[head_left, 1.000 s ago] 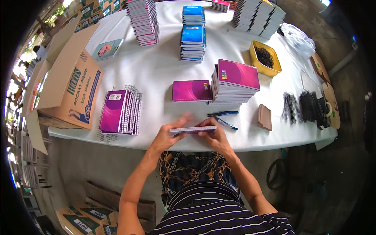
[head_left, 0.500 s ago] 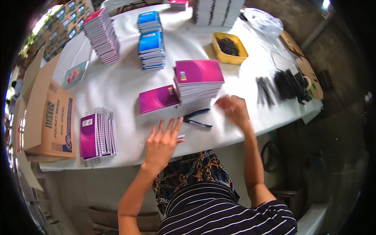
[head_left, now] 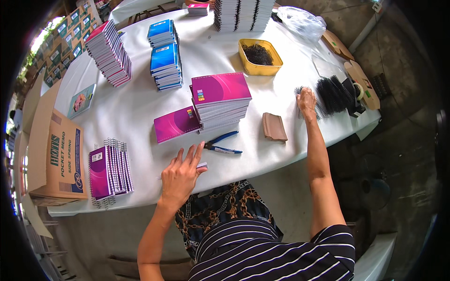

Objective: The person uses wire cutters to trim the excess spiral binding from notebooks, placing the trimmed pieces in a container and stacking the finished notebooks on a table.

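My left hand (head_left: 179, 177) lies with fingers spread over a small pad with a white edge (head_left: 201, 165) at the table's front, which it mostly hides. Just beyond its fingertips are blue-handled pliers (head_left: 222, 145). Far to the right, my right hand (head_left: 307, 103) curls its fingers down onto dark spiral binding coils (head_left: 318, 110); its fingertips are partly hidden. A brown grooved block (head_left: 274, 127) sits between the hands. Behind the pliers stands a stack of purple-covered memo pads (head_left: 221, 89), holes punched along the top cover's edge, with a loose purple cover (head_left: 176, 125) beside it.
Left front: spiral-bound purple notebooks (head_left: 110, 168) and a cardboard box (head_left: 61, 150). Farther back: red notebooks (head_left: 108, 54), blue notebooks (head_left: 165, 61), a yellow tub (head_left: 262, 68) of black coils and tall white stacks (head_left: 243, 14). More black coils (head_left: 333, 96) and a tape roll (head_left: 359, 91) lie right.
My right hand has moved right, from beside the purple stack to the coils. The brown block now shows near where that hand was. My left hand keeps its place on the pad.
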Available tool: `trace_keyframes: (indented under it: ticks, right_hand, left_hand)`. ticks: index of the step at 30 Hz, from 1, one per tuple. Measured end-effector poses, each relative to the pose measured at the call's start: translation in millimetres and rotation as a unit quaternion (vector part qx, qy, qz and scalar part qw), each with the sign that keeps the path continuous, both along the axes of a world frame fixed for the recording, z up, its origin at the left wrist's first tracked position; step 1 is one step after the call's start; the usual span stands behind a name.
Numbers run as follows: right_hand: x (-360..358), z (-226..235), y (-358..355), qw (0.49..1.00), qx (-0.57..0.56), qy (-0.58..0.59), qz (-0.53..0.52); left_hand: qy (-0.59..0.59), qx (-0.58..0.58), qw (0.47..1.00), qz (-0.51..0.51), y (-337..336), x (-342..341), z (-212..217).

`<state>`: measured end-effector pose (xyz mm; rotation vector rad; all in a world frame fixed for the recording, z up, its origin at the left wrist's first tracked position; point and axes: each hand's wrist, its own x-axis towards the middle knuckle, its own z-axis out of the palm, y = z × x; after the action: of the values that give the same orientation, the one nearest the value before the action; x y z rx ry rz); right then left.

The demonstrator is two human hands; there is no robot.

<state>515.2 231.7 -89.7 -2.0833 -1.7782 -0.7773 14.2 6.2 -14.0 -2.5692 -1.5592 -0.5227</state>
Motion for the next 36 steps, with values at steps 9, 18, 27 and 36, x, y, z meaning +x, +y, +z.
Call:
trace_keyframes:
  ticks: [9,18,27,36]
  right_hand:
    - [-2.3,27.9,0.2,0.994,-0.106,0.025,0.018]
    - [-25.5,92.8,-20.2,0.992,-0.081,0.050,0.079]
    - [-275.1,111.5,-179.9,0.715,-0.225,0.426,0.506]
    - [-292.8,81.8,-169.3,0.681,-0.225,0.451,0.531]
  left_hand:
    - [-0.008,0.004,1.000,0.012,2.7,0.6,-2.7]
    - [-0.020,0.004,1.000,0.008,4.0,1.5,-1.9]
    - [-0.019,-0.011,1.000,-0.002,7.1,-0.3,1.1]
    - [-0.017,-0.016,1.000,-0.012,9.1,-3.3,1.7]
